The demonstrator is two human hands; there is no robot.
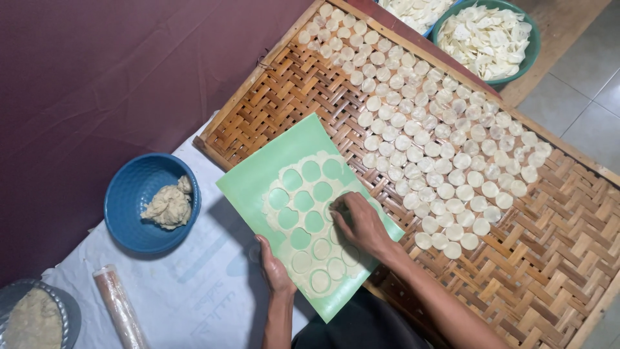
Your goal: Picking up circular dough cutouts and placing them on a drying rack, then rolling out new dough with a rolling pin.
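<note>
Nearest to the camera were the two bare forearms of the person, rising from the lower edge of the view. The left hand [274,265] held the lower left edge of a green sheet [258,178], with the thumb on top of it and the fingers under it, so it was clamped on the sheet. The right hand [360,220] lay on top of the sheet, its fingertips pressed together on the thin dough layer [309,258] near one round cut-out; whether a disc was pinched between them could not be told. The dough layer covered the middle of the sheet and showed round holes in its upper part and round cut discs in place in its lower part.

The sheet rested partly on a woven bamboo tray [549,271] and partly over a white cloth [194,297]. On the tray, many pale dough discs [426,129] lay in close rows, from the far corner down to near the right hand.

Left of the sheet stood a blue bowl [129,207] with a lump of dough [169,205] inside. A rolling pin [119,307] wrapped in clear plastic lay on the cloth near the bottom. At the lower left corner was a metal dish [68,310] with more dough. At the top, a green bowl [533,39] held pale dried chips [484,39].
</note>
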